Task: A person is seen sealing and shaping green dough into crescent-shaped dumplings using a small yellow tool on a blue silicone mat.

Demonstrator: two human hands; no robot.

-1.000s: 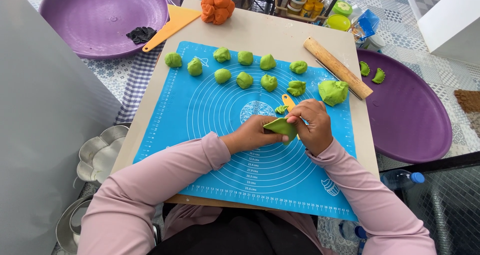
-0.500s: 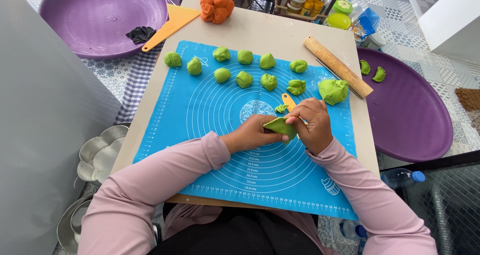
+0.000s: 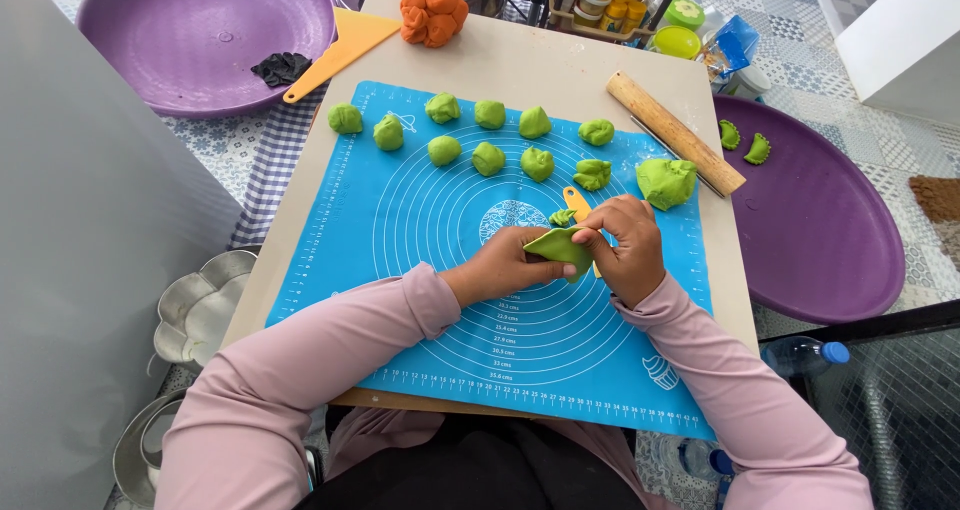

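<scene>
Almost nothing has moved since a moment ago: the left hand and right hand still pinch the folded green dough piece just above the blue mat, at six o'clock from the dough balls, so the folding goes on.

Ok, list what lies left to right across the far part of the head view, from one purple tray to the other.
Purple tray on the left → orange scraper → orange dough lump → wooden rolling pin → two folded green dough pieces → purple tray on the right.
</scene>
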